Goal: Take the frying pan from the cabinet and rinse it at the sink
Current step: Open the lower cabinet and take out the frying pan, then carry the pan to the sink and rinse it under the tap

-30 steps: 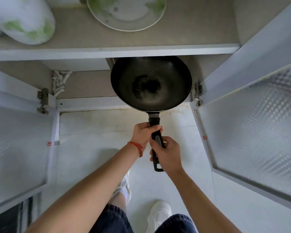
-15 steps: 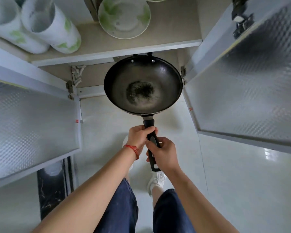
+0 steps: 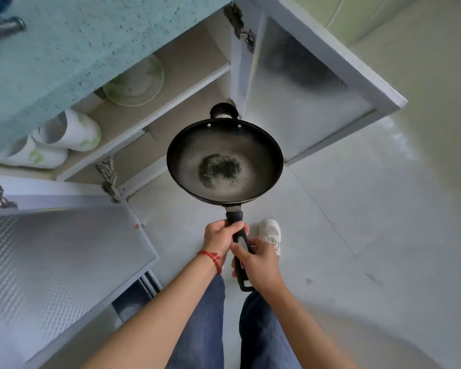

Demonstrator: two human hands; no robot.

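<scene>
While 2 hands [image 3: 221, 237] hold the frying pan [image 3: 225, 161], pale, perhaps tiled floor [image 3: 370, 235] lies below.

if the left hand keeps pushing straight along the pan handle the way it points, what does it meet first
The left hand points up the handle toward the frying pan bowl, so it would meet that first. Beyond it lies the open cabinet, though depth is unclear.

black frying pan [image 3: 224, 161], speckled teal countertop [image 3: 64, 49], red bracelet [image 3: 213, 258]
</scene>
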